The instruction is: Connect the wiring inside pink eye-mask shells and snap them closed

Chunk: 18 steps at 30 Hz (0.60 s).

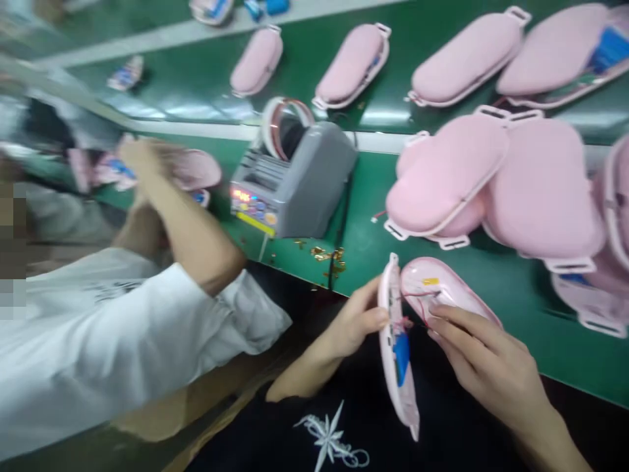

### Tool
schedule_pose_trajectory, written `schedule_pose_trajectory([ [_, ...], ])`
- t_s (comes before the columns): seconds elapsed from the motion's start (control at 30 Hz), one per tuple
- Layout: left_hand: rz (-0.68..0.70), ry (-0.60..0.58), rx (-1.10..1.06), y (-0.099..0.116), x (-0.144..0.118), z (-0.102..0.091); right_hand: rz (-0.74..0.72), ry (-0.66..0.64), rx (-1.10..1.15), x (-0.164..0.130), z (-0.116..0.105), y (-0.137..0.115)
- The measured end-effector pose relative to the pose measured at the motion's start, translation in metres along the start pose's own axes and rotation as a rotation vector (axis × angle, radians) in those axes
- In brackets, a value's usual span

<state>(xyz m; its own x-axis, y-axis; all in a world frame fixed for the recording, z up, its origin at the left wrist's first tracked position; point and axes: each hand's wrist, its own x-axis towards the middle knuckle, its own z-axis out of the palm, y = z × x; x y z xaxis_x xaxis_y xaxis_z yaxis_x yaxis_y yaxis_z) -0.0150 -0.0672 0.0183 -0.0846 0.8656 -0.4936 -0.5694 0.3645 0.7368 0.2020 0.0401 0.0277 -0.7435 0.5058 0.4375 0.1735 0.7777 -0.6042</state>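
Observation:
My left hand [354, 321] grips a pink plastic shell half [387, 357] on edge, thumb against its rim. Inside that half sit a blue block [401, 359] and some circuitry. A second pink shell half [466, 288] lies at the table's edge with its hollow side up and a small yellow tape piece [431, 281] inside. Thin red wires [417, 301] run between the two halves. My right hand [496, 360] is over the second half, its fingers closed in a pinch at the wires; the exact contact is partly hidden.
A grey tape dispenser [314, 177] stands on the green table [363, 262], with gold tape scraps [327, 254] before it. Pink cases [540, 183] are piled at right. More cases [351, 62] lie on the green belt [196, 85]. A co-worker's arm [187, 229] is at left.

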Motion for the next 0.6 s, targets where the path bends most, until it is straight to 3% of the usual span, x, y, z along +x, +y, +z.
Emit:
schedule_pose_trajectory([
  [0.2,0.068,-0.038,0.166,0.025,-0.008,0.002,0.113,0.007,0.288,0.026,0.024,-0.019],
  [0.37,-0.046,0.036,0.002,0.012,-0.032,-0.005,0.067,0.185,0.107,0.027,0.039,-0.015],
  [0.47,-0.102,0.105,-0.098,0.003,-0.033,-0.008,0.011,0.184,0.092,0.021,0.047,-0.009],
  [0.6,-0.137,0.136,-0.087,0.007,-0.028,0.002,-0.044,0.108,-0.029,0.018,0.050,-0.008],
])
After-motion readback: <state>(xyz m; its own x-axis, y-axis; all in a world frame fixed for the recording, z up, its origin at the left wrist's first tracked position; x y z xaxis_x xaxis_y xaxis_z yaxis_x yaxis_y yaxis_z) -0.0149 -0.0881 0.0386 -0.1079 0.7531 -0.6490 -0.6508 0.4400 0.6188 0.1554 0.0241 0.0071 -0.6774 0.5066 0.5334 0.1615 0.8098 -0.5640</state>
